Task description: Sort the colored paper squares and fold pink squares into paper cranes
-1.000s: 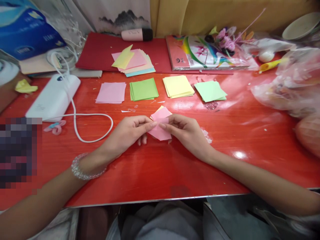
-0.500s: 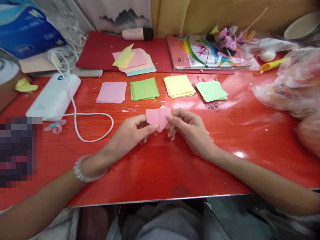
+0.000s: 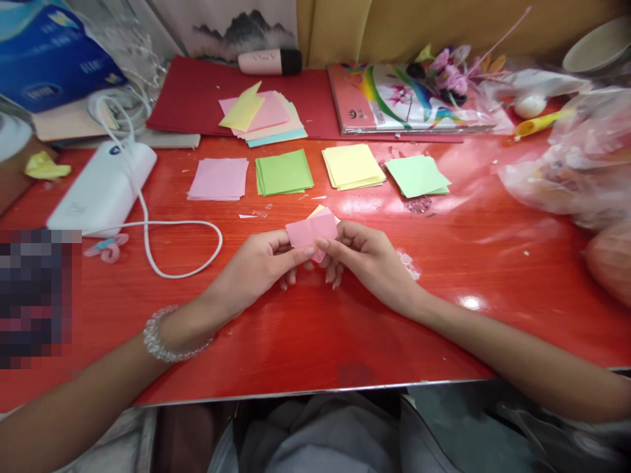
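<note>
On the near side of the stack of square pale-yellow papers (image 3: 353, 165), head view: left hand (image 3: 263, 263) and right hand (image 3: 371, 258) pinch one small pink paper sheet (image 3: 302, 232) between their fingers. A crease suggests folding begun but unfinished. Left of the stack, square lime-green papers (image 3: 284, 173) lie flat, apparently unfolded.

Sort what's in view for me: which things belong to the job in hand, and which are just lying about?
Belonging to the job:
pink paper, held by the left grip and right grip
likely the mauve stack, green stack, yellow stack, mint stack

Apparently just lying about:
white power bank
blue packet
flowers
plastic bag
</note>
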`<control>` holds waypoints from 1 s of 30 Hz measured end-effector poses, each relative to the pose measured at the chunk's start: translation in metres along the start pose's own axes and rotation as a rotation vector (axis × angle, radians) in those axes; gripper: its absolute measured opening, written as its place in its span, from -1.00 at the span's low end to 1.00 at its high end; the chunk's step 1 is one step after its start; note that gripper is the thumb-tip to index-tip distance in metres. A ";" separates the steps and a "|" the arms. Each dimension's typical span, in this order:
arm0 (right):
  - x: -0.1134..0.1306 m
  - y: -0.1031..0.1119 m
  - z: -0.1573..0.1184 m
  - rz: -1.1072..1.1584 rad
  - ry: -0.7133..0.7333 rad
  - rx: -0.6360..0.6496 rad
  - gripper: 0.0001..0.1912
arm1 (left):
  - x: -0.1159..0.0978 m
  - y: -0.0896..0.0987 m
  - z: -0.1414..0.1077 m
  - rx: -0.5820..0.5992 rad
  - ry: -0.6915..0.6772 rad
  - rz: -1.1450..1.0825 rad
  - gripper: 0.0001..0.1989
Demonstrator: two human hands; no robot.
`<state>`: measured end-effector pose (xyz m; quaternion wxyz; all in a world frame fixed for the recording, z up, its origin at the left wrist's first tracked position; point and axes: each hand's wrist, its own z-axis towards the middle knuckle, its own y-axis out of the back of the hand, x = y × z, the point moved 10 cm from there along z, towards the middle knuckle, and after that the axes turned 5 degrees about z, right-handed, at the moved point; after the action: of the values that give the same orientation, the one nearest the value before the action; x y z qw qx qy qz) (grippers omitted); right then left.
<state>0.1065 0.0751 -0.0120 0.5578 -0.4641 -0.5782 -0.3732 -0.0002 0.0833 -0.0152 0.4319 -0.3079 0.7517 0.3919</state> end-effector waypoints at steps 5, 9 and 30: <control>0.000 -0.001 -0.001 0.001 0.010 -0.006 -0.65 | 0.002 0.002 -0.003 -0.057 0.010 0.000 -0.78; 0.000 -0.001 -0.001 -0.027 0.004 0.003 -0.66 | 0.002 0.004 -0.005 -0.100 0.010 0.002 -0.76; -0.004 -0.008 0.000 -0.105 -0.081 0.081 -0.65 | 0.004 0.003 -0.006 -0.122 -0.028 -0.073 -0.76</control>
<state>0.0985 0.0721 -0.0152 0.5319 -0.4246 -0.6386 -0.3592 -0.0071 0.0792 -0.0157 0.4368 -0.3556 0.7086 0.4250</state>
